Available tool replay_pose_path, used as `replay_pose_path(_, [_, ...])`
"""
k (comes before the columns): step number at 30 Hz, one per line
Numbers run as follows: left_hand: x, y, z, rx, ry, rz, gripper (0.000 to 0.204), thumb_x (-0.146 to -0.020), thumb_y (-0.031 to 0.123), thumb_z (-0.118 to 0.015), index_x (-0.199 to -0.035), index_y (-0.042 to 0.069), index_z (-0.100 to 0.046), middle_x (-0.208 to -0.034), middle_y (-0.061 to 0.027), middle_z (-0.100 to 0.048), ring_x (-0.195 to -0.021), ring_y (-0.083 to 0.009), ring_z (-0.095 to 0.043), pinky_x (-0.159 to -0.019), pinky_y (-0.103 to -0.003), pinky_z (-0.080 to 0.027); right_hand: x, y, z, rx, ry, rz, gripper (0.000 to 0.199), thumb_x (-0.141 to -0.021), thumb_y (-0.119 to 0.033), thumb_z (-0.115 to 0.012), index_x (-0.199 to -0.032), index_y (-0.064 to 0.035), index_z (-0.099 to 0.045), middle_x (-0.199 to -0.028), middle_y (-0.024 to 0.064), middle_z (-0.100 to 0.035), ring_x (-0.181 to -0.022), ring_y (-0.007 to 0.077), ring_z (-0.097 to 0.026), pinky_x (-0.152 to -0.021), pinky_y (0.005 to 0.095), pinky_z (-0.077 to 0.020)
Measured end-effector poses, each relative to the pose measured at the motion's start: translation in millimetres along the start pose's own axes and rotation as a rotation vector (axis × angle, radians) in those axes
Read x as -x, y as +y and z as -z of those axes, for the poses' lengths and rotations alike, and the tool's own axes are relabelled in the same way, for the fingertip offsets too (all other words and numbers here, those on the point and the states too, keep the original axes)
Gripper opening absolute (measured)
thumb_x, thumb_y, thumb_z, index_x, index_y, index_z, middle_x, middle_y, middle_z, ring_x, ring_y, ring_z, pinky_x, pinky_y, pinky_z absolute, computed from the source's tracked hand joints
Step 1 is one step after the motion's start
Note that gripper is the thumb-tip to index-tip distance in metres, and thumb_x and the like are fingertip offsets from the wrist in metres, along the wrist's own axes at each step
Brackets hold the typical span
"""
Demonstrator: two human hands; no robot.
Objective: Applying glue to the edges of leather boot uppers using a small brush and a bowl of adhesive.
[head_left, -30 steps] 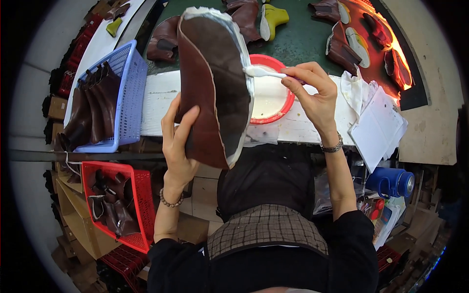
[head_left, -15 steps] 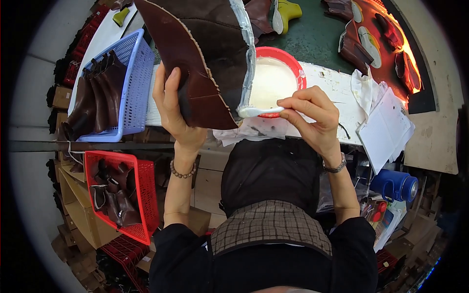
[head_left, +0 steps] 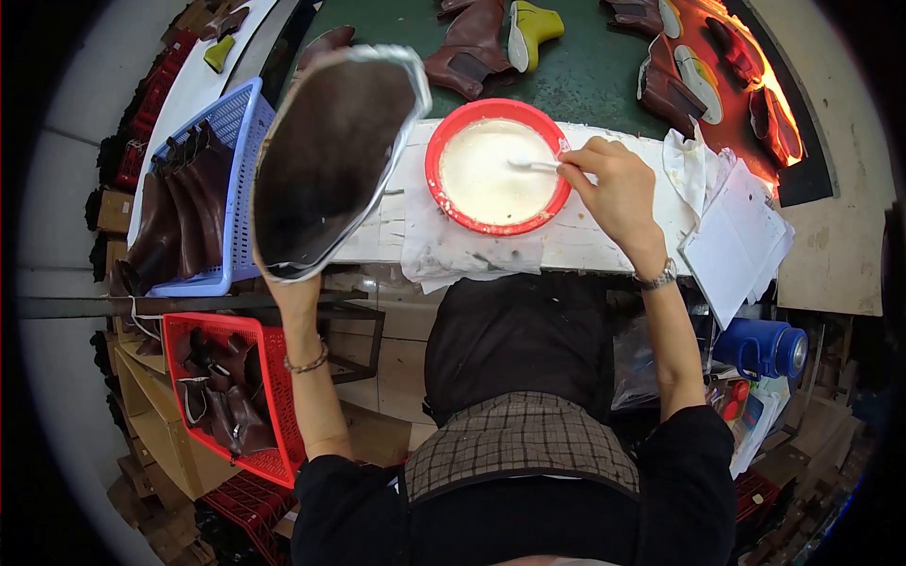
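Note:
My left hand (head_left: pixel 296 294) holds up a dark brown boot upper (head_left: pixel 330 160), its wide opening facing me with a whitish coated edge. My fingers are hidden behind the leather. A small white brush (head_left: pixel 534 165) is pinched in my right hand (head_left: pixel 613 189). Its tip is at the creamy white liquid (head_left: pixel 481 179) inside a red bowl (head_left: pixel 433 170). That bowl stands on the white board (head_left: pixel 377 236) in front of me, to the right of the boot upper.
Brown boots fill a blue basket (head_left: pixel 247 189) at left, with more in a red basket (head_left: pixel 269 377) below. Boot uppers (head_left: pixel 467 47) and a yellow shoe last (head_left: pixel 533 33) lie on the green surface. Papers (head_left: pixel 731 245) and a blue flask (head_left: pixel 763 349) are at right.
The boot upper has moved left and turned so its opening faces me. The brush has left its edge and gone over into the bowl, which now shows whole.

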State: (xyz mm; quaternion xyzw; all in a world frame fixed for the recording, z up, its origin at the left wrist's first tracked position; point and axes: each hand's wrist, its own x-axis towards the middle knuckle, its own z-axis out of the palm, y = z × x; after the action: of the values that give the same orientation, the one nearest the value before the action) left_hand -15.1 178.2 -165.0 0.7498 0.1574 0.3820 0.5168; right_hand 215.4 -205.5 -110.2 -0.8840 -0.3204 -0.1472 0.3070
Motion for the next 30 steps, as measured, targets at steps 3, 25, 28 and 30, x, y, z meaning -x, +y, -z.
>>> replay_pose_path(3, [5.3, 30.0, -2.2, 0.343, -0.073, 0.326, 0.013, -0.085, -0.013, -0.055, -0.084, -0.001, -0.06, -0.07, -0.0041, -0.055, -0.051, -0.0141, -0.045, -0.046, -0.028, -0.03, -7.3, 17.1, -6.4, 0.315, -0.132, 0.176, 0.015, -0.085, -0.026, -0.079, -0.09, -0.0121, -0.08, -0.082, 0.0029, -0.068, -0.079, 0.0235, -0.065, -0.073, 0.0386, -0.0464])
replay_pose_path(25, [29.6, 18.4, -23.3, 0.854, -0.35, 0.727, 0.068, -0.084, -0.002, -0.078, -0.146, 0.006, -0.051, -0.139, -0.0113, -0.061, -0.123, -0.028, -0.063, -0.097, -0.048, -0.061, -40.6, -26.7, 13.1, -0.432, 0.031, 0.331, 0.015, -0.085, -0.008, -0.079, -0.1, -0.0093, -0.08, -0.088, 0.001, -0.073, -0.08, 0.013, -0.065, -0.086, 0.0303, -0.0399])
replay_pose_path(28, [36.0, 16.0, -26.5, 0.827, -0.329, 0.887, 0.064, -0.081, -0.01, -0.075, -0.139, 0.006, -0.055, -0.117, -0.0128, -0.068, -0.09, -0.0251, -0.07, -0.063, -0.037, -0.059, -51.6, -33.3, 18.4, -0.455, -0.006, 0.366, 0.014, -0.086, -0.01, -0.079, -0.1, -0.0099, -0.081, -0.088, 0.0007, -0.073, -0.082, 0.0133, -0.065, -0.086, 0.0303, -0.0401])
replay_pose_path(30, [26.0, 83.5, -59.6, 0.674, -0.273, 0.96, 0.06, -0.076, -0.02, -0.068, -0.13, 0.004, -0.058, -0.088, -0.0097, -0.065, -0.056, -0.0185, -0.059, -0.039, -0.028, -0.034, -56.8, -29.5, 19.8, -0.443, -0.03, 0.383, 0.014, -0.086, -0.011, -0.08, -0.1, -0.0101, -0.081, -0.088, 0.0006, -0.073, -0.083, 0.0133, -0.065, -0.086, 0.0303, -0.0401])
